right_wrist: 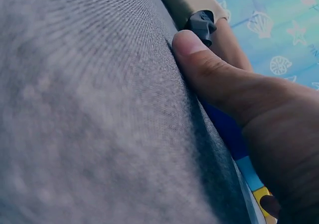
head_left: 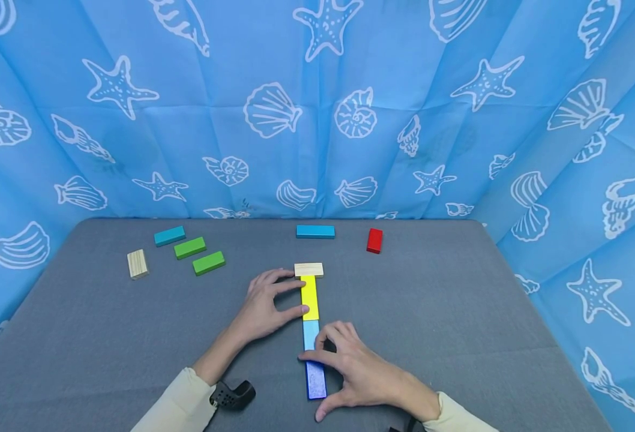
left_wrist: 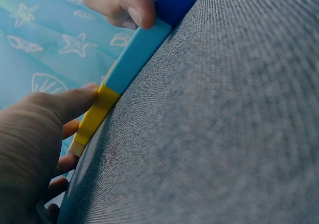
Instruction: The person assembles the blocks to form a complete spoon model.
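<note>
With wide grip, the left hand (head_left: 261,306) and right hand (head_left: 356,367) could skew the lower-centre block row (head_left: 310,333) by uneven pressing.

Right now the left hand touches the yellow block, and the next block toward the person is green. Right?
Not quite: the head view shows the next block toward the person is light blue, not green. The left hand does touch the yellow block.

Our grey surface (head_left: 458,330) carries a block row (head_left: 310,332), a blue block (head_left: 315,231) and red block (head_left: 374,240) near the far edge, four blocks (head_left: 190,248) toward the left corner.
</note>
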Demonstrator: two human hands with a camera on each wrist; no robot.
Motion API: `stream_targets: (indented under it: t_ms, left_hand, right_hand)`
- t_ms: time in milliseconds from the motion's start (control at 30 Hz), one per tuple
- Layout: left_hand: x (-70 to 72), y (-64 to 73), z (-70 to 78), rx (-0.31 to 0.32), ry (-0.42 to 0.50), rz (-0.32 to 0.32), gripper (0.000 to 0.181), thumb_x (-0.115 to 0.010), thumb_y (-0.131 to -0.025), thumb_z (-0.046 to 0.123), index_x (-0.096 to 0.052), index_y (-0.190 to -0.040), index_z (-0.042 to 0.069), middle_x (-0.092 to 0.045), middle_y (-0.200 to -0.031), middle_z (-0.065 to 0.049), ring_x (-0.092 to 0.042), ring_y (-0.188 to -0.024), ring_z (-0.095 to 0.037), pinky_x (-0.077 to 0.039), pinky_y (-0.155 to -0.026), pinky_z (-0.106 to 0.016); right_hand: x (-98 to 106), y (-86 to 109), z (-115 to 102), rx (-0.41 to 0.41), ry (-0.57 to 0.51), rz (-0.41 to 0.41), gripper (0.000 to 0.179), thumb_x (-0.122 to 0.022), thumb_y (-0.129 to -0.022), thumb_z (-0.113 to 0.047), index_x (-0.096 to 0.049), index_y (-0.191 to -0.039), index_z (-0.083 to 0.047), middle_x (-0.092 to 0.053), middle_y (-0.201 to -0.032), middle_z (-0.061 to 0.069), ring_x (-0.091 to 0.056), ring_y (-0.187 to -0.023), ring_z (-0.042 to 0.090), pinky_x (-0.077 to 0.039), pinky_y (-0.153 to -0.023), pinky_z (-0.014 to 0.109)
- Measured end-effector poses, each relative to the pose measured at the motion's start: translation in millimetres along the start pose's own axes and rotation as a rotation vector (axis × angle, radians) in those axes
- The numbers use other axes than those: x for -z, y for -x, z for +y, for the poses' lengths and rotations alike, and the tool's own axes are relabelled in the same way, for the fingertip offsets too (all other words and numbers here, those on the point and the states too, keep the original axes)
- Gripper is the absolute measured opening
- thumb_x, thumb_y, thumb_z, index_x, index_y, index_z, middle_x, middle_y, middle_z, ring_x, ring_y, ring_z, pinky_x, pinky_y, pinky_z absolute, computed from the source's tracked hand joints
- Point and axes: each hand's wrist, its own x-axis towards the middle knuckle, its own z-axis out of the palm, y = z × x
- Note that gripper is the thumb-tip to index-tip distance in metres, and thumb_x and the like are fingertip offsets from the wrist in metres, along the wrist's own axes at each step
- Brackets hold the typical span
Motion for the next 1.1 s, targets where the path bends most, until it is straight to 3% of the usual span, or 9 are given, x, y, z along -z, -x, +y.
stream_targets:
  t_ms: [333,533,767,1100]
  left_hand:
    - [-1.1,-0.3,-1.2,-0.014,0.001,0.009,0.051,-0.082,-0.084,0.045,-0.072,-0.129,0.023,-0.056,-0.142,-0.009,-0.040,-0.140,-0.036,-0.022,-0.113,-0.065]
    - [-1.3,-0.6,-1.8,-0.016,-0.004,0.010,0.052,-0.082,-0.084,0.046,-0.072,-0.129,0.023,-0.056,-0.143,-0.010,-0.040,-0.140,-0.036,-0.022,-0.112,-0.065]
    - [-1.1,-0.5,-1.7,-0.008,-0.015,0.006,0.052,-0.082,-0.084,0.047,-0.072,-0.129,0.024,-0.057,-0.142,-0.009,-0.041,-0.140,-0.036,-0.022,-0.112,-0.066]
    - [-0.4,-0.1,-1.0,-0.006,-0.011,0.001,0.052,-0.082,-0.084,0.046,-0.071,-0.130,0.025,-0.056,-0.143,-0.008,-0.040,-0.140,-0.036,-0.022,-0.113,-0.066]
  right_hand:
    - [1.9,1.2,2.5,-0.036,-0.093,0.077,0.064,-0.080,-0.080,-0.060,-0.065,-0.135,-0.031,-0.044,-0.119,-0.014,-0.038,-0.118,0.010,-0.035,-0.093,0.039]
    - [2.3,1.2,2.7,-0.041,-0.090,0.076,0.062,-0.079,-0.081,-0.061,-0.066,-0.133,-0.030,-0.045,-0.119,-0.014,-0.038,-0.119,0.010,-0.035,-0.093,0.039]
    - [5.8,0.4,4.5,-0.105,-0.174,0.074,0.066,-0.081,-0.078,-0.061,-0.066,-0.135,-0.031,-0.045,-0.121,-0.017,-0.038,-0.120,0.008,-0.035,-0.095,0.040]
    - [15.3,-1.5,16.5,-0.131,-0.138,0.174,0.061,-0.083,-0.079,-0.056,-0.067,-0.132,-0.029,-0.051,-0.120,-0.014,-0.041,-0.115,0.012,-0.036,-0.093,0.048]
